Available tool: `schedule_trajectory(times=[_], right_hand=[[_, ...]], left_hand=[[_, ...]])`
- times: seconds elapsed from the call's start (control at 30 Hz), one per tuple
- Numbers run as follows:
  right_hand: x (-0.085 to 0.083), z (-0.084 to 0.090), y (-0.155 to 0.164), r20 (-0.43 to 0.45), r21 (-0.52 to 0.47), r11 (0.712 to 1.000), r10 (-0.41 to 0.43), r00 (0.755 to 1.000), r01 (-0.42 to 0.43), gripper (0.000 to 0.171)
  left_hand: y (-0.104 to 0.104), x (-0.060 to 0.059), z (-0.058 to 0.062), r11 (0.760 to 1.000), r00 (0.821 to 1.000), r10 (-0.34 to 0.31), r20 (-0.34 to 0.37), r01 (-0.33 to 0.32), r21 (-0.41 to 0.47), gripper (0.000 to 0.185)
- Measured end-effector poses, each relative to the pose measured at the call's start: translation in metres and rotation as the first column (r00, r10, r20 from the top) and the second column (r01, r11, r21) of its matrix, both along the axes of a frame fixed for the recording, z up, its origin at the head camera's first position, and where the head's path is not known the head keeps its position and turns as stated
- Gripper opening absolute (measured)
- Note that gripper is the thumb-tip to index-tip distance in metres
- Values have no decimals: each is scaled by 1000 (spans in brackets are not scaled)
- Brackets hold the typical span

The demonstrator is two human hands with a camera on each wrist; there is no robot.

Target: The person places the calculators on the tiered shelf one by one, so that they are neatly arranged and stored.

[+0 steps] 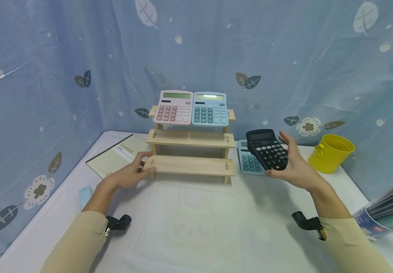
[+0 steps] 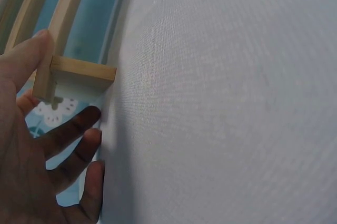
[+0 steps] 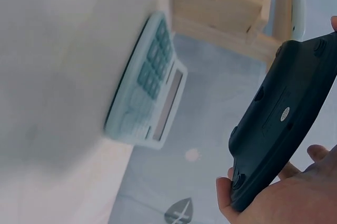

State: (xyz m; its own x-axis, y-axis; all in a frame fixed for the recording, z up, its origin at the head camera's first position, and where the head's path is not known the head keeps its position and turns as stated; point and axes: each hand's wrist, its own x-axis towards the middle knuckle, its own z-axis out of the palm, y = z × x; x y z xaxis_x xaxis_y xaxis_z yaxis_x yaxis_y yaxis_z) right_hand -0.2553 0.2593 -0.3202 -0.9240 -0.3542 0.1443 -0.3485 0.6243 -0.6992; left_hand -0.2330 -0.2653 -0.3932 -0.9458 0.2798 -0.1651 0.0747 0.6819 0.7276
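Note:
My right hand (image 1: pixel 293 165) holds a black calculator (image 1: pixel 268 149) by its right side, raised and tilted; its underside shows in the right wrist view. Behind and below it, a blue calculator (image 3: pixel 147 84) lies on the table right of the wooden rack. My left hand (image 1: pixel 129 172) grips the left end of the lowest shelf (image 1: pixel 189 165) of this three-tier rack, thumb on top. On the top tier a pink calculator (image 1: pixel 174 108) and a light blue calculator (image 1: pixel 210 109) lean side by side. The middle shelf (image 1: pixel 191 138) and lowest shelf are bare wood.
A yellow bucket (image 1: pixel 331 153) stands back right, and a clear tub of pencils (image 1: pixel 387 208) with a blue lid is at the right edge. A Gambit notepad (image 1: pixel 119 153) lies left of the rack, with a small light blue object (image 1: pixel 85 196) nearer me.

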Motion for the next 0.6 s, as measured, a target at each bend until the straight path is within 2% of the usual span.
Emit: schedule_trajectory(times=[0.6], right_hand=[[9,5,-35,-54,40,996,86,995,-84,128]], left_hand=[[0,0,0,1000,1000,-9,-3,9,10,75]])
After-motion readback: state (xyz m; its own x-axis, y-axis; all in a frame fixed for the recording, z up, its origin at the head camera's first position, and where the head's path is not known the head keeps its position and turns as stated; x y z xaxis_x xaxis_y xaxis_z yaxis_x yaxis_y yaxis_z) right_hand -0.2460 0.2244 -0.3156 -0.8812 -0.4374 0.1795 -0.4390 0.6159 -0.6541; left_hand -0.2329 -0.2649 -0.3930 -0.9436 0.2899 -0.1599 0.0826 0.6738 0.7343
